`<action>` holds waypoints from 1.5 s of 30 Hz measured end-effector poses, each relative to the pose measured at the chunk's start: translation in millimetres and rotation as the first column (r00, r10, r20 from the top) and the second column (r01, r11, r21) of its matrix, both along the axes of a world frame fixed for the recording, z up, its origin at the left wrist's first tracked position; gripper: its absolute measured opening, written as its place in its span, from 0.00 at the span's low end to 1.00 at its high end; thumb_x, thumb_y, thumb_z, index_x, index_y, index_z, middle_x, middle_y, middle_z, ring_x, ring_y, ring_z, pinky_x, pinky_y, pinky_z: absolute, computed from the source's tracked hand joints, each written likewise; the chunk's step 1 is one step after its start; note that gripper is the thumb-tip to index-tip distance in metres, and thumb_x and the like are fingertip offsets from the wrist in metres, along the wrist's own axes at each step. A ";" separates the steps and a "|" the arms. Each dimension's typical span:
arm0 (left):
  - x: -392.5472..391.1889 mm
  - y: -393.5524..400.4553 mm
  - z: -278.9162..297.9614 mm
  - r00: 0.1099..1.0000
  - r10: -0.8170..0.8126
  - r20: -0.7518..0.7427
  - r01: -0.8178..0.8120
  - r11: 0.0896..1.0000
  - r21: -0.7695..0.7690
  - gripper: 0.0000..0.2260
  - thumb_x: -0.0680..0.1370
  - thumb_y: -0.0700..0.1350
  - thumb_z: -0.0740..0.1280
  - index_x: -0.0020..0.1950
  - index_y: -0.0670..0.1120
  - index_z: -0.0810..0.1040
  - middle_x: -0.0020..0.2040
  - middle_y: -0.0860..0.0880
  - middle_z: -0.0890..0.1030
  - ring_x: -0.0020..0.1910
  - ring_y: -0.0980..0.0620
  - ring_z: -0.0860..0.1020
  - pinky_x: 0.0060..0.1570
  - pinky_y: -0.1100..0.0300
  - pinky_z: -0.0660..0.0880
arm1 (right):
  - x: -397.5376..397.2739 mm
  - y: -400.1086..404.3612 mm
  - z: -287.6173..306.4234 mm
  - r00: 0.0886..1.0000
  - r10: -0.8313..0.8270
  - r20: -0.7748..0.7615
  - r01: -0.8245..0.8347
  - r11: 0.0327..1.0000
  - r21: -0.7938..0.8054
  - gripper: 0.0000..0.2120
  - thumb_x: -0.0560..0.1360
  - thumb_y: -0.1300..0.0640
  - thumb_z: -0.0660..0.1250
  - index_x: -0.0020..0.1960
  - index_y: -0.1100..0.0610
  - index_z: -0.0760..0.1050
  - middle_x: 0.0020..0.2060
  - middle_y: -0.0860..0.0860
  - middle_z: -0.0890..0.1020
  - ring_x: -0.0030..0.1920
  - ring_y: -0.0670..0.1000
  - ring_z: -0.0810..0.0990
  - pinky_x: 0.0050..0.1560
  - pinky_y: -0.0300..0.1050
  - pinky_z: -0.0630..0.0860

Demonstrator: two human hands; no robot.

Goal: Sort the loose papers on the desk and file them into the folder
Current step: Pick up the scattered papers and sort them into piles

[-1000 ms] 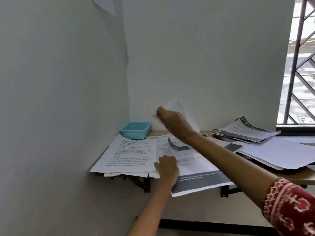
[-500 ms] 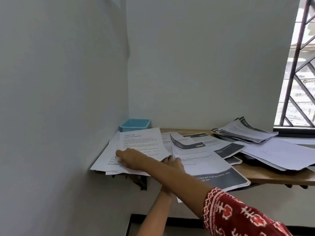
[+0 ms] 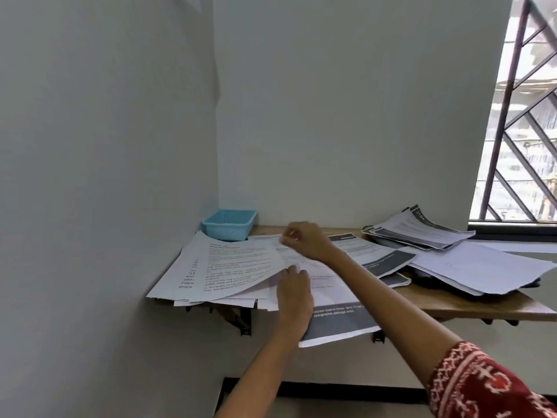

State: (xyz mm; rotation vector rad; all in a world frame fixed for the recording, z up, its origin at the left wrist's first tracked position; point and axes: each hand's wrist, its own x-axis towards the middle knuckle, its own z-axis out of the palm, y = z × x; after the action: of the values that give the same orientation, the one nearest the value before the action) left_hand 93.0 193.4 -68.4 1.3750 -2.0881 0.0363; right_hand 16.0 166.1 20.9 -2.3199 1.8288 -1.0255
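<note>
Early sorting, nothing filed as far as I can see. Blue basket (image 3: pixel 229 223) sits beyond the hands, against the wall. Text-sheet pile (image 3: pixel 229 267) is stacked just left of both hands. Left hand (image 3: pixel 294 292) presses flat, fingers straight, at the pile's right edge. Right hand (image 3: pixel 304 241) pinches a sheet's top edge. Right of it: banner-printed sheets (image 3: pixel 373 254), then the far stack (image 3: pixel 422 229), unsorted. Folder not identifiable.

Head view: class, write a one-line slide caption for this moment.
Left hand holds the left stack on the desk while the right hand pinches a sheet.
</note>
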 end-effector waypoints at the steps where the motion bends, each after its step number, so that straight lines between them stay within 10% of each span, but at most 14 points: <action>1: -0.5 3.9 1.6 0.996 -0.084 -0.011 0.083 0.996 -0.031 0.11 0.60 0.36 0.78 0.39 0.42 0.81 0.40 0.45 0.80 0.38 0.49 0.79 0.33 0.64 0.75 | -24.0 0.0 -5.3 0.998 -0.066 0.008 0.066 0.998 -0.017 0.09 0.76 0.55 0.66 0.51 0.60 0.79 0.47 0.53 0.82 0.47 0.49 0.79 0.50 0.44 0.75; 4: 3.0 9.4 6.5 0.996 -0.014 0.085 0.031 0.977 -0.212 0.21 0.44 0.33 0.81 0.30 0.45 0.78 0.32 0.47 0.78 0.27 0.52 0.76 0.23 0.67 0.68 | -73.9 3.5 -23.3 0.980 -0.190 -0.063 0.192 0.981 0.032 0.06 0.76 0.57 0.65 0.50 0.58 0.78 0.45 0.51 0.79 0.45 0.49 0.75 0.44 0.40 0.67; 9: 16.1 6.2 27.1 0.983 0.170 0.070 -0.134 0.923 -0.361 0.23 0.56 0.36 0.80 0.49 0.47 0.81 0.47 0.47 0.80 0.42 0.48 0.77 0.39 0.54 0.74 | -97.3 12.8 -57.3 0.964 -0.137 -0.226 0.200 0.937 0.286 0.16 0.77 0.50 0.65 0.61 0.59 0.75 0.55 0.53 0.78 0.51 0.49 0.74 0.48 0.39 0.67; 14: 46.4 -16.1 26.0 0.956 0.096 0.278 -0.099 0.995 -0.003 0.13 0.78 0.37 0.61 0.60 0.49 0.76 0.58 0.50 0.78 0.62 0.50 0.72 0.70 0.46 0.55 | -91.8 6.8 -60.2 0.954 -0.160 -0.254 0.230 0.933 0.276 0.17 0.77 0.49 0.65 0.60 0.59 0.75 0.58 0.54 0.78 0.58 0.53 0.75 0.48 0.40 0.65; 20: 77.1 -29.8 39.2 0.929 0.169 0.328 -0.281 0.901 0.332 0.14 0.77 0.40 0.62 0.62 0.46 0.72 0.61 0.48 0.74 0.63 0.47 0.71 0.68 0.37 0.56 | -79.2 -1.7 -63.3 0.959 -0.146 -0.243 0.212 0.937 0.277 0.16 0.78 0.49 0.63 0.59 0.60 0.75 0.59 0.55 0.78 0.58 0.54 0.75 0.53 0.42 0.68; 24: 67.0 -30.1 50.9 0.975 -0.013 0.221 -0.088 0.893 0.441 0.23 0.75 0.50 0.66 0.69 0.52 0.68 0.69 0.49 0.69 0.69 0.47 0.65 0.70 0.38 0.52 | -69.1 -5.8 -63.0 0.966 -0.116 -0.232 0.181 0.942 0.284 0.17 0.78 0.50 0.63 0.60 0.60 0.74 0.60 0.56 0.77 0.58 0.55 0.74 0.54 0.43 0.68; 29: 51.8 -36.5 41.9 0.979 0.046 0.198 -0.111 0.937 0.332 0.04 0.76 0.44 0.65 0.50 0.50 0.74 0.50 0.50 0.75 0.59 0.48 0.74 0.63 0.51 0.63 | -87.3 -2.4 -53.3 0.977 -0.186 -0.100 0.203 0.960 0.192 0.18 0.78 0.49 0.64 0.61 0.60 0.74 0.60 0.55 0.77 0.60 0.55 0.74 0.59 0.47 0.70; 35: 29.4 -55.9 41.9 0.998 0.039 -0.058 -0.015 0.930 0.368 0.21 0.76 0.50 0.67 0.64 0.41 0.71 0.62 0.44 0.75 0.60 0.46 0.74 0.50 0.60 0.69 | -148.3 0.8 -44.5 0.876 -0.467 -0.119 0.480 0.867 0.132 0.16 0.78 0.53 0.63 0.64 0.58 0.71 0.60 0.55 0.77 0.60 0.56 0.75 0.57 0.47 0.70; 45: -4.0 -97.6 39.9 0.926 0.008 -0.378 0.190 0.854 0.484 0.31 0.72 0.40 0.72 0.71 0.43 0.63 0.70 0.42 0.69 0.67 0.43 0.68 0.60 0.58 0.66 | -211.8 -12.1 -31.6 0.664 -0.717 -0.212 0.748 0.634 0.195 0.26 0.73 0.49 0.70 0.65 0.59 0.68 0.61 0.58 0.75 0.64 0.58 0.71 0.57 0.49 0.71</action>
State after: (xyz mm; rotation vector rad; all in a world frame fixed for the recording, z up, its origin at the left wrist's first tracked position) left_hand 89.1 95.8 -28.5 1.4308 -1.9001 -0.8199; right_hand -195.9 154.1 -10.7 -1.4702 2.8548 -0.5824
